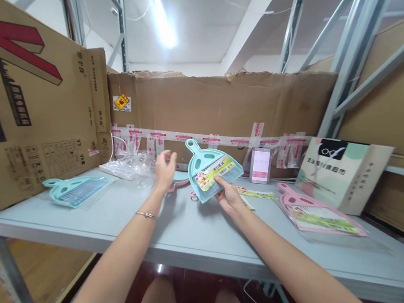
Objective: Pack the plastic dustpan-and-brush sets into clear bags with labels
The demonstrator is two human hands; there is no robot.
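Note:
My right hand (230, 197) grips the lower right edge of a turquoise dustpan (206, 158), its handle pointing up and left. A brush with blue-grey bristles lies in the pan, and a printed label card (217, 173) lies across it. My left hand (165, 168) is raised just left of the dustpan, fingers loosely bent and apart, with nothing visible in it. Behind and below the hands, pink and turquoise pieces (179, 184) lie on the table, partly hidden. More label cards (255, 193) rest right of my right hand.
A bagged turquoise dustpan set (77, 191) lies at left, a bagged pink one (321, 213) at right. Clear plastic bags (127, 165) are heaped at the back left. A phone-like screen (261, 165) and a paper bag (334, 171) stand behind. Cardboard walls (211, 104) border the table (192, 240).

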